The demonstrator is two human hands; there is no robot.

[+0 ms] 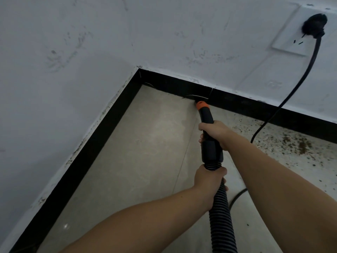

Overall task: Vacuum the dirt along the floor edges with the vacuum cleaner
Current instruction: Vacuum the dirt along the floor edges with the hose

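Right hand (214,133) grasps the wand (207,125); left hand (209,179) clenches round the hose (221,216). The nozzle (202,105) seems to touch the skirting (164,84). Dirt (295,143) lies well right; sweeping there could snag the cord (284,105).

A black plug (314,25) sits in a white wall socket (290,41).

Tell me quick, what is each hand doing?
Left hand: grips the ribbed hose.
Right hand: grips the black vacuum wand.
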